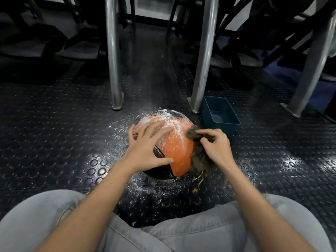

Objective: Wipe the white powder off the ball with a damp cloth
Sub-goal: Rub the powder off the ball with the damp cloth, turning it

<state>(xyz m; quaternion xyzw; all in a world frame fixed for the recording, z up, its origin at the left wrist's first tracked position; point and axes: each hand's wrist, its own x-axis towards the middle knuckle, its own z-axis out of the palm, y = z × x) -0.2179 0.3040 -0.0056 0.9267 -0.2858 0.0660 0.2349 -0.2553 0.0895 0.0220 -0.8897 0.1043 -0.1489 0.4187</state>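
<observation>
Your left hand [145,148], spread flat, steadies the basketball [179,144]; your right hand [216,148] pinches the cloth [200,158] at 3 o'clock: sweep toward the powder [171,124] at 12.

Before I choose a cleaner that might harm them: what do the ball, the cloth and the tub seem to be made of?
Ball: probably rubber or synthetic leather; matte orange and black panels with pebbled grain. Cloth: soft fabric, brownish, crumpled, with loose threads hanging. Tub: likely hard plastic; smooth dark teal walls with slight sheen.
</observation>
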